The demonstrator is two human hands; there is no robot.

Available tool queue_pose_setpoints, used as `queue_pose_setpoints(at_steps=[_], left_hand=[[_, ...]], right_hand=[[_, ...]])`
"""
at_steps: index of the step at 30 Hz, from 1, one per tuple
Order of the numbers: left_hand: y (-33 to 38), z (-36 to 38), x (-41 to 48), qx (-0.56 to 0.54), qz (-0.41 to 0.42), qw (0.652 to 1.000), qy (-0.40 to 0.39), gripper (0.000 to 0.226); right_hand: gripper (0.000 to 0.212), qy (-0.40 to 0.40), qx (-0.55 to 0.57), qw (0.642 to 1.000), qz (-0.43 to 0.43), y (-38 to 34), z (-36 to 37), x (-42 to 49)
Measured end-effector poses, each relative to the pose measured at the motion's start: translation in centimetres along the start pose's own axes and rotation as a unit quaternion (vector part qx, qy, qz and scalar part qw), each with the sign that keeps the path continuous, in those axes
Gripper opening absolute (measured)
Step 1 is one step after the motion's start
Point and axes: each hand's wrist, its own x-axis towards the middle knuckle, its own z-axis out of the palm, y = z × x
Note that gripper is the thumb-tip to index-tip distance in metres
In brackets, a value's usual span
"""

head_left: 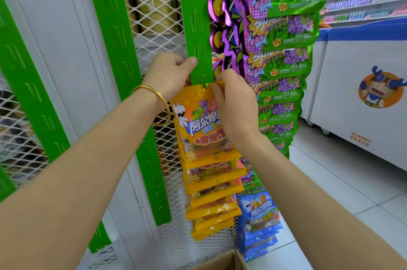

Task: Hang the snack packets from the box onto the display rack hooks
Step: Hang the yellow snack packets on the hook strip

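I log the orange packet (193, 120) hanging upright: long axis vertical, printed face toward me, top edge at the hook (203, 81) of the green strip (198, 27). The right hand (233, 102) pinches that top edge with its fingers. The left hand (174, 71) grips the strip just above, thumb on its front. More orange packets (211, 181) overlap below. Green-purple packets (286, 49) crowd close on the right. Blue packets (259, 214) hang lower, near the box (222, 262) corner.

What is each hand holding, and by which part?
The right hand pinches the orange snack packet by its top edge. The left hand grips the green strip just above that packet, thumb on its front.
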Motion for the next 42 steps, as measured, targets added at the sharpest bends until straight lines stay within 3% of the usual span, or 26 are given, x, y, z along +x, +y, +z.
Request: queue_pose_setpoints(at_steps=[7,13,16,18,20,22,25,27,31,35,39,41,42], left_hand=[[-1.0,0.4,-2.1,-0.027,0.026,0.999,0.029,0.015],[-2.6,1.3,-7.6,0.041,0.138,0.973,0.182,0.029],[-5.2,2.6,-12.3,0.027,0.151,0.972,0.179,0.027],[-7.7,3.9,-15.8,0.003,0.128,0.985,0.115,0.026],[-10.6,5.1,-19.1,-0.004,0.079,0.996,0.033,0.024],[-14.1,6.1,-22.3,0.013,0.013,0.998,-0.053,0.021],[-19.4,6.8,-26.6,0.040,-0.091,0.984,-0.150,0.022],[-21.7,6.9,-28.3,0.038,-0.164,0.969,-0.181,0.022],[-23.5,7.3,-28.9,0.041,-0.214,0.950,-0.224,0.021],[-24.3,7.6,-29.1,0.041,-0.223,0.942,-0.246,0.020],[-25.1,7.8,-29.4,0.040,-0.241,0.937,-0.251,0.021],[-25.3,7.9,-29.4,0.037,-0.245,0.936,-0.251,0.020],[-25.3,8.0,-29.3,0.034,-0.245,0.936,-0.252,0.020]], right_hand=[[0.023,0.011,0.011,1.000,0.000,0.0,-0.6,-0.9],[0.036,0.078,-0.109,0.991,-0.022,0.2,-1.8,-4.0],[0.030,0.103,-0.116,0.987,-0.035,0.4,-2.6,-7.9],[0.025,0.029,-0.042,0.999,-0.009,0.5,-2.5,-11.4],[0.023,-0.113,0.033,0.992,0.047,1.1,-1.7,-15.3],[0.025,-0.296,0.081,0.947,0.099,2.4,-0.6,-19.7],[0.028,-0.541,0.080,0.827,0.135,4.9,1.5,-25.6],[0.032,-0.646,0.038,0.748,0.148,6.1,3.0,-29.5],[0.032,-0.733,0.018,0.645,0.215,7.3,4.5,-36.8],[0.041,-0.802,0.032,0.566,0.187,6.8,5.0,-42.1],[0.049,-0.813,0.068,0.559,0.148,5.2,6.2,-43.1],[0.043,-0.825,0.020,0.556,0.101,5.8,6.6,-42.2],[0.043,-0.841,-0.020,0.537,0.067,6.5,6.5,-41.8]])
